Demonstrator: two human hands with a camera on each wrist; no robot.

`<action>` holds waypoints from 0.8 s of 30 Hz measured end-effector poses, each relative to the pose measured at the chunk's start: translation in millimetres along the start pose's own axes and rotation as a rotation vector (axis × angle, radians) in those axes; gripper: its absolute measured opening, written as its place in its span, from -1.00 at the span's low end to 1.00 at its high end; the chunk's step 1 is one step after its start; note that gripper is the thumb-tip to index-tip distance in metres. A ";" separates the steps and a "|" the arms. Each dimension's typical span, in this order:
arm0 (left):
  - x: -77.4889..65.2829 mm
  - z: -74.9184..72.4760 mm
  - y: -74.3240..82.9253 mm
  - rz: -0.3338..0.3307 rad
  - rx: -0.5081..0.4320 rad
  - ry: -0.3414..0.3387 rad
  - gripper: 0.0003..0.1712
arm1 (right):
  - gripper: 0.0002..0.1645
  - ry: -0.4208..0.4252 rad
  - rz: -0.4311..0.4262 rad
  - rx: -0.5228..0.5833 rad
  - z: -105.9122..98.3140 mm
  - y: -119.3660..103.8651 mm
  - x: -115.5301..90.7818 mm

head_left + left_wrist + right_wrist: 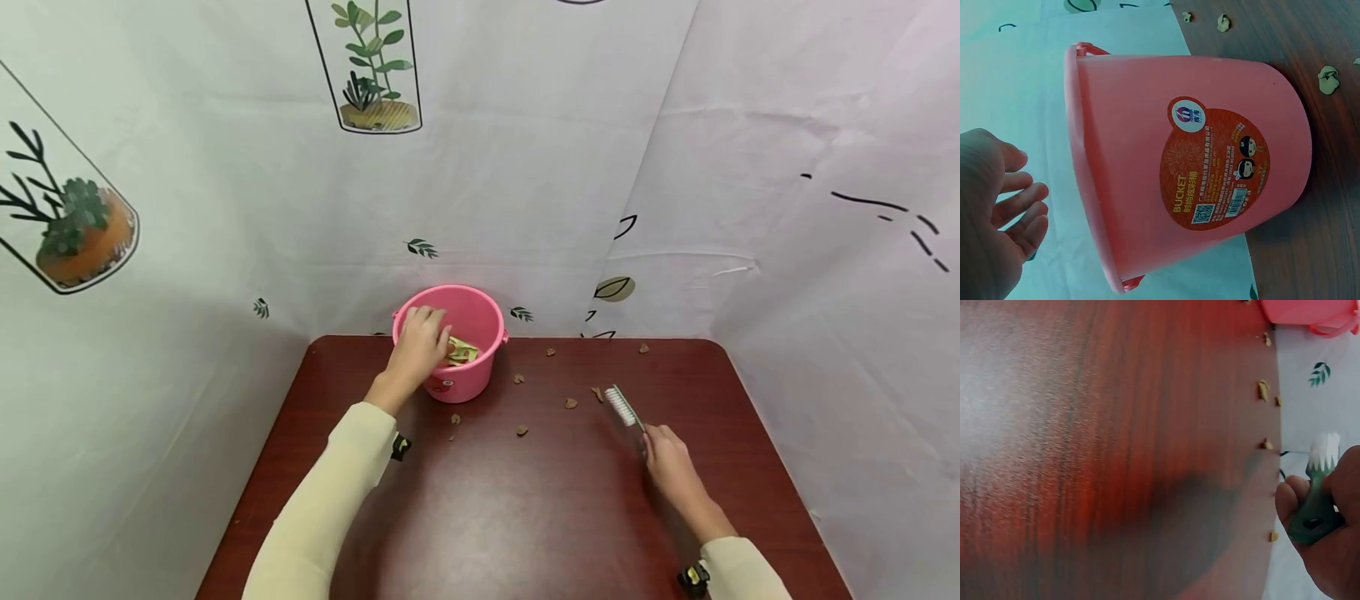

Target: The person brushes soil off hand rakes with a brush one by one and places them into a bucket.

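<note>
A pink bucket point(461, 383) stands upright at the back of the table, with yellow-green wrappers point(462, 352) inside it. Over its rim hovers my left hand point(422, 337); the left wrist view shows its fingers loosely bent with nothing between them, beside the bucket's mouth. A round orange label point(1216, 169) is on the bucket's side. On the right, my right hand point(670, 460) grips the green handle point(1316, 515) of a brush whose white bristles point(620, 407) point away from me, held above the table.
Several small brown scraps point(522, 430) lie scattered over the back half of the dark red table point(517, 500). White cloth walls point(525, 183) with plant prints close in the back and both sides.
</note>
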State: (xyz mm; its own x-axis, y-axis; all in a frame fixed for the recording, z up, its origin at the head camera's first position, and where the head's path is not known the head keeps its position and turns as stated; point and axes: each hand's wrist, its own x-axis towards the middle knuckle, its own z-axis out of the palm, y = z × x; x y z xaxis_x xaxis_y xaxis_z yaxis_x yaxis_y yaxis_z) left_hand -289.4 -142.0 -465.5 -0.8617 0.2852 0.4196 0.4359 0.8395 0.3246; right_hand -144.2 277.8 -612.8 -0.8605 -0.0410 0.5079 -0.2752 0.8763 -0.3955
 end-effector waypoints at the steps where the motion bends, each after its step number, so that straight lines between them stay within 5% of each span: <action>1: -1.2 -0.7 0.1 0.008 -0.002 0.011 -0.61 | -0.90 -0.017 0.012 0.002 0.8 0.1 -1.2; 16: -23.1 -10.4 8.7 0.145 0.015 0.104 -0.65 | -0.86 -0.351 0.299 -0.050 6.7 -2.1 -14.5; 24: -39.2 -4.5 9.7 0.252 0.033 0.174 -0.68 | -0.78 -0.359 0.347 -0.067 13.5 -4.2 -15.7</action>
State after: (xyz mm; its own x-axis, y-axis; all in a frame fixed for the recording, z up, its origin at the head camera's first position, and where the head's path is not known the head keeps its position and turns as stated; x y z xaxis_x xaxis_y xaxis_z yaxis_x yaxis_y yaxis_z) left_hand -250.2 -147.1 -474.9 -0.6689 0.4057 0.6229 0.6192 0.7678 0.1649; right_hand -135.4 268.3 -629.4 -0.9928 0.1059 0.0552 0.0713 0.8961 -0.4380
